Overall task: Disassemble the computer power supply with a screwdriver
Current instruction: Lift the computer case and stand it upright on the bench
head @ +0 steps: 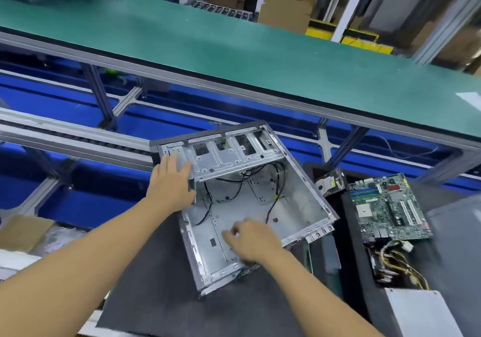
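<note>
Right hand (251,240) inside case (299,206), grasp unclear; left hand (170,183) flat, released, on case edge.

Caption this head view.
Left hand rests on the open computer case, right hand inside it; a motherboard lies alongside.

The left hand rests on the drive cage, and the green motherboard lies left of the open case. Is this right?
One error: the head view shows the motherboard right of the case, not left. The left hand does rest on the drive cage.
</note>
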A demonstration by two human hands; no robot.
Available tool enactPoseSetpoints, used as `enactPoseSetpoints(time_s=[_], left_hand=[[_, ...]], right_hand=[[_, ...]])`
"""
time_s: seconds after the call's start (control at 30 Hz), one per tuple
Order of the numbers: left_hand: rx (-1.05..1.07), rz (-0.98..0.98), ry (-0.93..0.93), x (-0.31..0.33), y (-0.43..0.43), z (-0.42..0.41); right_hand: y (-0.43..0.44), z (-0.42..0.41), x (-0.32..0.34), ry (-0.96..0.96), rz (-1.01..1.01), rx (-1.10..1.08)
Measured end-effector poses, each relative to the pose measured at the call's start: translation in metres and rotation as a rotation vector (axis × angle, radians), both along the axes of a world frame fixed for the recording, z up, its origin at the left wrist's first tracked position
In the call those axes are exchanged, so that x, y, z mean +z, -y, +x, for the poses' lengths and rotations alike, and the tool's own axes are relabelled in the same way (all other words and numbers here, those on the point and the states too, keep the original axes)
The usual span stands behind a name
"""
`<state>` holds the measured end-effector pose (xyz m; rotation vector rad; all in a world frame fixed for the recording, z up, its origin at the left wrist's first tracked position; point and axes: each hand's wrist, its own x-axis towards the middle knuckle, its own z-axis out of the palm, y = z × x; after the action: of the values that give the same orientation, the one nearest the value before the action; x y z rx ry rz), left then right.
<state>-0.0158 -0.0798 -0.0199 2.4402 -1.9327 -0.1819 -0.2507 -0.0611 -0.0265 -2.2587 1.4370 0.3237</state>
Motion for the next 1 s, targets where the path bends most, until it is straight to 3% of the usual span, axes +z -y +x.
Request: enactPoseSetpoints(time_s=[0.07, 0.33, 0.5, 0.63, 0.77, 0.87, 0.97, 1.0], left_hand=[[0.006, 0.067, -0.009, -0.004, 0.012, 0.008], [-0.100, 0.173, 0.101, -0.001, 0.049, 0.043], [-0.142, 0.248, 0.121, 0.006, 0.050, 0.049], [-0.058, 0.300, 0.185, 0.012, 0.034, 0.023], [0.095, 0.416, 0.276, 0.020, 0.007, -0.014], [0.179, 0.533, 0.300, 0.021, -0.011, -0.032], [0.157, 0.569, 0.303, 0.029, -0.015, -0.030], [0.140, 0.555, 0.290, 0.034, -0.013, -0.025]], right_hand=[[-0.012, 0.010, 0.003, -0.084, -0.059, 0.105], [-0.015, -0.013, 0.002, 0.019, -0.197, 0.258], [-0.015, -0.017, 0.000, 0.027, -0.260, 0.269], [-0.001, -0.041, 0.008, 0.001, -0.272, 0.244], [0.017, -0.076, 0.020, 0.018, -0.431, 0.156], [0.022, -0.092, 0.020, 0.082, -0.576, -0.067], [0.020, -0.087, 0.019, -0.056, -0.466, -0.399], [0.018, -0.084, 0.017, -0.002, -0.372, -0.507]])
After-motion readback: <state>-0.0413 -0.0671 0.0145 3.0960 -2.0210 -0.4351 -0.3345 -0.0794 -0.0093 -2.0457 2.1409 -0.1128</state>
